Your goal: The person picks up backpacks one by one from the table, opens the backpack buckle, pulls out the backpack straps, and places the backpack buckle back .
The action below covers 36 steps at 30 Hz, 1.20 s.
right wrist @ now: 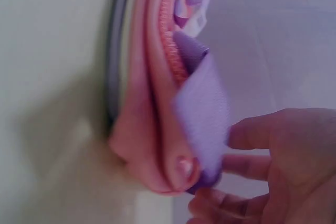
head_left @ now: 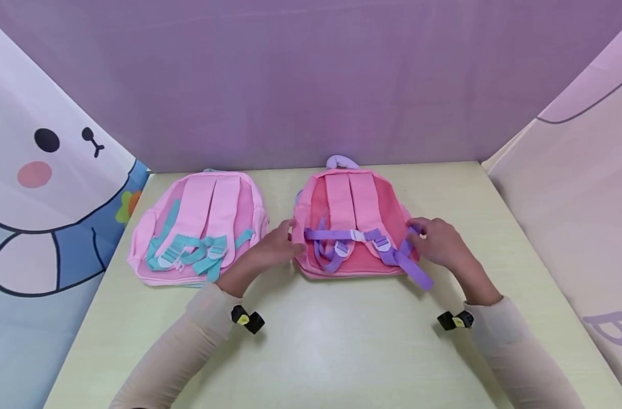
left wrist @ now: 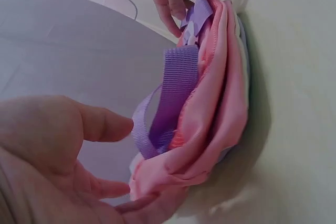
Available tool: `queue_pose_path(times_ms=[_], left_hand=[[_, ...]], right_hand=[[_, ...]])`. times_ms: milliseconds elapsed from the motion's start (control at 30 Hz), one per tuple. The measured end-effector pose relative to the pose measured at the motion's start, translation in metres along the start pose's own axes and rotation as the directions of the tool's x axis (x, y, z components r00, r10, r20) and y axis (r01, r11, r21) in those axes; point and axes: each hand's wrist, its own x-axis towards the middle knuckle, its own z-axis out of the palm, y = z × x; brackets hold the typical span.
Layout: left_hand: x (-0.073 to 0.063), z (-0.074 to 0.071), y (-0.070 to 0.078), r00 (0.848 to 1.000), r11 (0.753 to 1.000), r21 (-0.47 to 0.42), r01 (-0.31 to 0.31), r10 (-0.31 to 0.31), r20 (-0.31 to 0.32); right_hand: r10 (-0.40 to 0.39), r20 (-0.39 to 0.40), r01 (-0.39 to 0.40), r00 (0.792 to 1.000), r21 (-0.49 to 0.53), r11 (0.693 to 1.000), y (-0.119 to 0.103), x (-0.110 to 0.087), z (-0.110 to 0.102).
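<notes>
A pink backpack (head_left: 387, 196) with a coral back panel lies on the table, straps up, its lilac top handle (head_left: 341, 162) toward the far wall. Purple webbing straps (head_left: 412, 270) cross its lower part, joined by a white buckle (head_left: 358, 235). My left hand (head_left: 276, 247) is at its left side; in the left wrist view the fingertips touch the pink fabric while the thumb stands apart, close to a strap loop (left wrist: 176, 95). At the right side is my right hand (head_left: 438, 241), fingers spread and fingertips right at the purple strap (right wrist: 205, 114).
Left of it lies a second, lighter pink backpack (head_left: 200, 199) with turquoise straps (head_left: 190, 247), straps up too. Both bags rest on a pale table (head_left: 336, 352). A purple cloth wall (head_left: 311, 85) stands behind, with printed cloth panels (head_left: 561, 187) along both sides.
</notes>
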Motion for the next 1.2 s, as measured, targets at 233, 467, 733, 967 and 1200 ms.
queue_pose_path(times_ms=[233, 467, 733, 967, 1200], left_hand=[[0.004, 0.002, 0.020, 0.979, 0.972, 0.203, -0.115, 0.146, -0.145], [0.016, 0.021, 0.047, 0.930, 0.868, 0.410, -0.280, 0.352, -0.111], [0.040, 0.052, 0.056, 0.898, 0.702, 0.641, -0.311, 0.438, -0.044], [0.053, 0.066, 0.058, 0.882, 0.601, 0.740, -0.302, 0.471, -0.023], [0.059, 0.071, 0.056, 0.872, 0.583, 0.758, -0.292, 0.489, -0.039]], right_hand=[[-0.053, -0.166, 0.053, 0.985, -0.006, 0.999, -0.016, 0.007, -0.010], [-0.258, -0.104, 0.257, 0.961, -0.018, 0.966, -0.040, 0.024, -0.002], [-0.338, 0.015, 0.338, 0.941, -0.081, 0.937, -0.055, 0.038, 0.020], [-0.396, 0.027, 0.396, 0.918, -0.131, 0.909, -0.055, 0.045, 0.035], [-0.373, 0.031, 0.373, 0.927, -0.150, 0.916, -0.058, 0.047, 0.039]])
